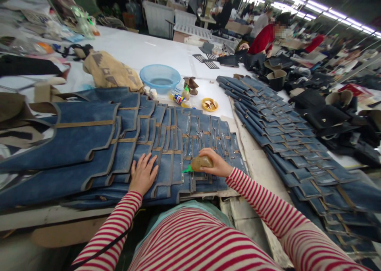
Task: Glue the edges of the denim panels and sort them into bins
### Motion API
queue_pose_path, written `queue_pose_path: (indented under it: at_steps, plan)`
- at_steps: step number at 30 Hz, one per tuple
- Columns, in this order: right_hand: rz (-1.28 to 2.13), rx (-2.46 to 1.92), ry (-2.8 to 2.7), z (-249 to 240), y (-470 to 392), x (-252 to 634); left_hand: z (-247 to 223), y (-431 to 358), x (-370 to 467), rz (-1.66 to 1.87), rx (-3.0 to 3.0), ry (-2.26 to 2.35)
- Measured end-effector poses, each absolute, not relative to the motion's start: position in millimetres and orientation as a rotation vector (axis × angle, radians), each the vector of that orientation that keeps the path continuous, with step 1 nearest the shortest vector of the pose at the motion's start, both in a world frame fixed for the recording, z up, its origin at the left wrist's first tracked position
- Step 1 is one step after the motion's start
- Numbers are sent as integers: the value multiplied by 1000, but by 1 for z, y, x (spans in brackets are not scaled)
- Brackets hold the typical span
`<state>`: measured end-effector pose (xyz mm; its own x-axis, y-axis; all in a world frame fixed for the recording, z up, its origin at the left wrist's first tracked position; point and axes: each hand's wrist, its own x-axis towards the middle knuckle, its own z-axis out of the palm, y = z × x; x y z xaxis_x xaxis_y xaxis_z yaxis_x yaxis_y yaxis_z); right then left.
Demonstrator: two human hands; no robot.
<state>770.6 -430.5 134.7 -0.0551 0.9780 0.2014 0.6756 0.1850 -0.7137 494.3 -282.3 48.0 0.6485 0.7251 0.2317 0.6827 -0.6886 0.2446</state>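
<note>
My right hand (218, 164) is closed around a squeeze bottle (202, 164) of brownish stuff, tilted so that its green nozzle (187, 169) points left. The tip is at the edge of one of the overlapping blue fabric panels (86, 134), which have grey-bound edges and tan strips. Shiny wet-looking lines show on several panels around and beyond the bottle. Fingers spread, my left hand (144, 173) lies flat on the panels left of the bottle.
Behind the panels stand a light blue basin (160, 77), a small yellow bowl (210, 104) and a lying Pepsi-labelled bottle (180, 100). A second row of blue panels (285, 136) stretches along the right. Black bags (324, 112) are heaped beyond it. A person in red (262, 39) works farther back.
</note>
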Motion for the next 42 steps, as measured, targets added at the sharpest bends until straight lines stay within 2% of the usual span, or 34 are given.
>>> queue_pose_path:
  at_steps: [5, 11, 42]
  plan:
    - [443, -1616, -1728, 131, -412, 780, 50, -282, 494, 480, 2706, 1164]
    - [498, -1590, -1760, 132, -408, 783, 50, -281, 494, 488, 2699, 1161]
    - [279, -1659, -1758, 119, -347, 813, 43, -278, 492, 522, 2717, 1160]
